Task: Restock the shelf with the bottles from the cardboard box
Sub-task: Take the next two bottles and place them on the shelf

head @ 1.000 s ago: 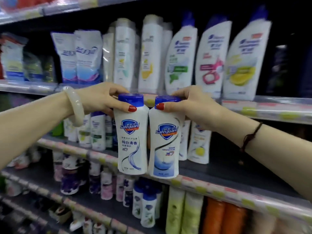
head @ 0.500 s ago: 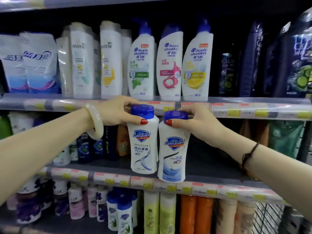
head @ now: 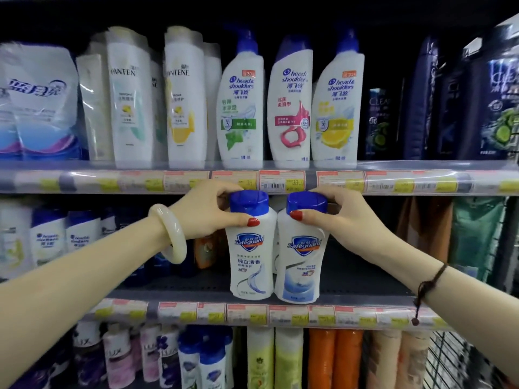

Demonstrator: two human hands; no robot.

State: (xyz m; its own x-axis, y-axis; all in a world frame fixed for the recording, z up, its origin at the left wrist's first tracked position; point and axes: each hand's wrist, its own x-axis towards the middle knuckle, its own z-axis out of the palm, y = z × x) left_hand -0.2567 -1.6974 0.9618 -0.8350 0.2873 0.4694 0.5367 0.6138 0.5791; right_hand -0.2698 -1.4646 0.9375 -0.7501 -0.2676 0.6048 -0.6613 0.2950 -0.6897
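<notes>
A: Diff vs half a sec ago?
B: Both Safeguard btls sit lower and deeper. The left bottle [head: 251, 265] and right bottle [head: 300, 270] then hung w/ bases over the price rail. Now the bases are at the middle shelf [head: 356, 279] deck, just behind that rail. View is squarer to the rack. Hold is unchanged.
A: Grips?
B: The left grip [head: 207, 214] is closed round the blue cap and neck of the left bottle, thumb on its shoulder. The right grip [head: 345, 220] does the same on the right bottle. Pale bangle [head: 174, 234] on L wrist, dark cord [head: 427, 284] on R.
A: Pose of the pair?
B: Just beside each other, labels out. Left one upright, right one leans a touch.
A: Shelves, contents?
B: Upper shelf [head: 112, 178]: refill pouches [head: 36, 102] far L, then Pantene bottles [head: 129, 102], three Head & Shoulders bottles [head: 241, 108], dark bottles [head: 421, 102] at R. Middle shelf: white bottles [head: 47, 242] at L, bare deck R of the pair, green pack [head: 474, 237] far R. Below: Lux bottles [head: 90, 357], blue-capped bottles [head: 207, 363], orange bottles [head: 337, 357]. Wire mesh [head: 446, 360] low R.
A: Can't-tell items?
B: Fingers behind the caps are hidden. Whether the bases bear fully on the deck I can't tell; the rail blocks that edge. A small orange bottle [head: 205, 251] behind the L grip is blurred. The green pack's print is unreadable. Dark btls at the R edge are cut off.
</notes>
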